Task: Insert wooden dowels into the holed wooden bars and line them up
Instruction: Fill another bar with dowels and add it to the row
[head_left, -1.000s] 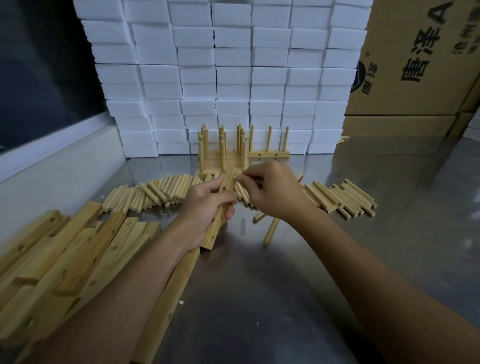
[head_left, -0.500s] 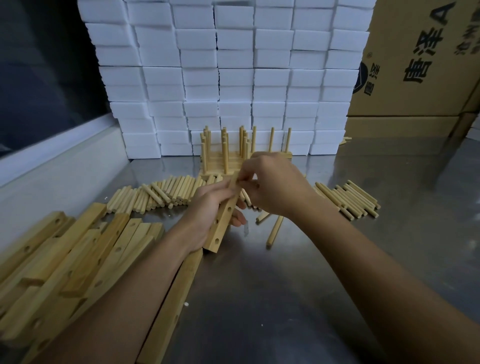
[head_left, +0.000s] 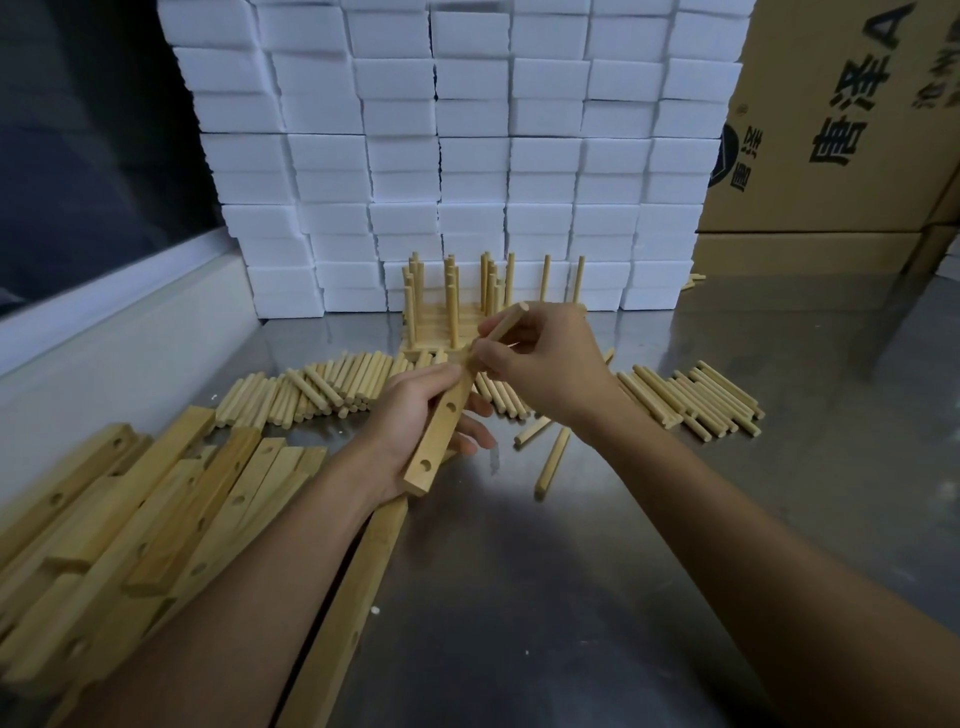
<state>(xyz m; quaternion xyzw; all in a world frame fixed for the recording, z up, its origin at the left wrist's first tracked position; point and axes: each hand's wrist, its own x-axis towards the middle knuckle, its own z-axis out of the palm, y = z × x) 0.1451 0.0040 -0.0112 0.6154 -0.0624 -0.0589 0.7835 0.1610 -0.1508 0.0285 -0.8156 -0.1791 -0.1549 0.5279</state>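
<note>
The left hand (head_left: 415, 415) grips a pale holed wooden bar (head_left: 441, 423) above the shiny metal desk (head_left: 571, 571), its long axis running from near-left up to far-right. The right hand (head_left: 540, 364) pinches a light round wooden dowel (head_left: 501, 325), tilted up and rightward, at the bar's far end, wrist bent downward.

Probably a small factory or packing workshop: steel worktable (head_left: 675, 545), white foam blocks (head_left: 467, 156) stacked at 12 o'clock, printed cardboard cartons (head_left: 831, 130) at 2 o'clock, bulk holed wooden bars (head_left: 130, 519) at 9 o'clock, loose dowels (head_left: 322, 389) mid-table.
</note>
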